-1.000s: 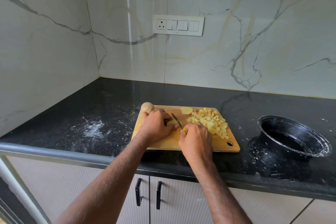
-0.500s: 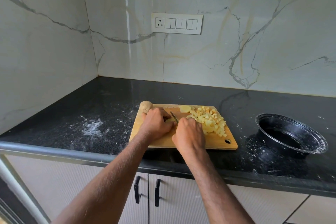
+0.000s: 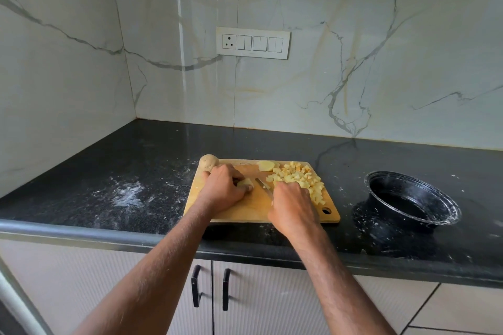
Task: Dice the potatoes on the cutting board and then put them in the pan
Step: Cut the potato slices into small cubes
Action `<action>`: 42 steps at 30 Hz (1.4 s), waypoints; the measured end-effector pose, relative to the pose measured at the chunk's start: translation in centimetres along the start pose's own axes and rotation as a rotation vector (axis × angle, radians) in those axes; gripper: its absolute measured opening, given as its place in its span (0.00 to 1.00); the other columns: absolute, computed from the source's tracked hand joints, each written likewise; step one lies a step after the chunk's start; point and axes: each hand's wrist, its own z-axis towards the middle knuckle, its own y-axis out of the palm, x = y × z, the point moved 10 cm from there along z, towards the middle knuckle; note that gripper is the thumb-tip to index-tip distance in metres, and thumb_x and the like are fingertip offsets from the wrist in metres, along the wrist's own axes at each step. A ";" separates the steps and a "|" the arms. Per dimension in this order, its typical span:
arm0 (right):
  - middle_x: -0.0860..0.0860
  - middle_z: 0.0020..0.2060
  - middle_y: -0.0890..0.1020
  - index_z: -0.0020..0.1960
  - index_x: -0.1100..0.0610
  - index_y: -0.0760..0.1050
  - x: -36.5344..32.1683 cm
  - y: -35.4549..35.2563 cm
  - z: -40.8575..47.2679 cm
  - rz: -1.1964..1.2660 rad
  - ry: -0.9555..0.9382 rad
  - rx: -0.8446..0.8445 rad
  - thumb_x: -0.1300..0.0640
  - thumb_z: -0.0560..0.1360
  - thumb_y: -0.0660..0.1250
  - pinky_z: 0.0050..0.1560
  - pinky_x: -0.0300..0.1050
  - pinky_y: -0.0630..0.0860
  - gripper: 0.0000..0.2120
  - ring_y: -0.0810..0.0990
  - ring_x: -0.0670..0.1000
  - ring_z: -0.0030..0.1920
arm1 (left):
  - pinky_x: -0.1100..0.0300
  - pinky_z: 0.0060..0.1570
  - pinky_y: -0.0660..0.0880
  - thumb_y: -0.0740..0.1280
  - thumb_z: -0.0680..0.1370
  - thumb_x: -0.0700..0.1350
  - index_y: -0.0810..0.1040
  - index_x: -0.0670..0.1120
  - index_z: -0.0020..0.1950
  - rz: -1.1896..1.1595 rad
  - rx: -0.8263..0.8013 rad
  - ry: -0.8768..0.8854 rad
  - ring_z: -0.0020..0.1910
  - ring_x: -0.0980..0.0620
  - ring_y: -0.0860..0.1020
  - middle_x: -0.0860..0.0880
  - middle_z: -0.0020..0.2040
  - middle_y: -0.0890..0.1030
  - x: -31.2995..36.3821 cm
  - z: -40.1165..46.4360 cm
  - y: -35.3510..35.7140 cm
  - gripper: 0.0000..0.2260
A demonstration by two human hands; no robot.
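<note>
A wooden cutting board (image 3: 250, 209) lies on the black counter. My left hand (image 3: 223, 190) holds a peeled potato piece (image 3: 246, 183) down on the board. My right hand (image 3: 292, 204) grips a knife (image 3: 264, 186) whose blade points toward that piece, just to its right. A pile of yellow potato dice (image 3: 299, 178) covers the board's right half, with a potato slice (image 3: 268, 165) at the back edge. A whole unpeeled potato (image 3: 208, 162) sits at the board's back left corner. The black pan (image 3: 411, 198) stands on the counter to the right, with no potato in it.
The black counter (image 3: 136, 171) carries white powder smears left of the board and around the pan. Marble walls close the back and left. A switch panel (image 3: 253, 42) hangs on the back wall. Cabinet doors with black handles (image 3: 211, 288) lie below the counter edge.
The camera has tilted slightly. My right hand with the knife has shifted a little right and back from the held piece; my left hand stays on the potato piece.
</note>
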 end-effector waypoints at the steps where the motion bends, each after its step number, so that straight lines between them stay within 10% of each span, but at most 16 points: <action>1: 0.53 0.43 0.79 0.54 0.61 0.79 0.3 0.0 -0.1 0.011 0.010 0.013 0.63 0.78 0.69 0.40 0.42 0.78 0.06 0.77 0.51 0.41 | 0.47 0.64 0.67 0.75 0.71 0.55 0.87 0.50 0.53 -0.010 -0.006 -0.001 0.50 0.56 0.75 0.55 0.52 0.83 0.0 0.0 0.0 0.14; 35: 0.57 0.52 0.80 0.57 0.61 0.78 -4.2 1.4 3.1 0.025 0.002 0.016 0.62 0.77 0.68 0.48 0.48 0.78 0.09 0.78 0.57 0.53 | 0.49 0.48 0.73 0.64 0.65 0.53 0.81 0.49 0.34 -0.088 -0.014 -0.011 0.37 0.51 0.75 0.56 0.28 0.77 -0.4 -0.1 0.0 0.10; 42: 0.54 0.47 0.82 0.51 0.60 0.80 -0.8 1.4 1.6 0.076 0.082 0.098 0.61 0.77 0.69 0.41 0.43 0.79 0.05 0.81 0.53 0.46 | 0.47 0.55 0.77 0.70 0.62 0.58 0.86 0.49 0.43 -0.096 -0.034 -0.026 0.44 0.53 0.80 0.56 0.41 0.85 -0.7 0.3 0.1 0.17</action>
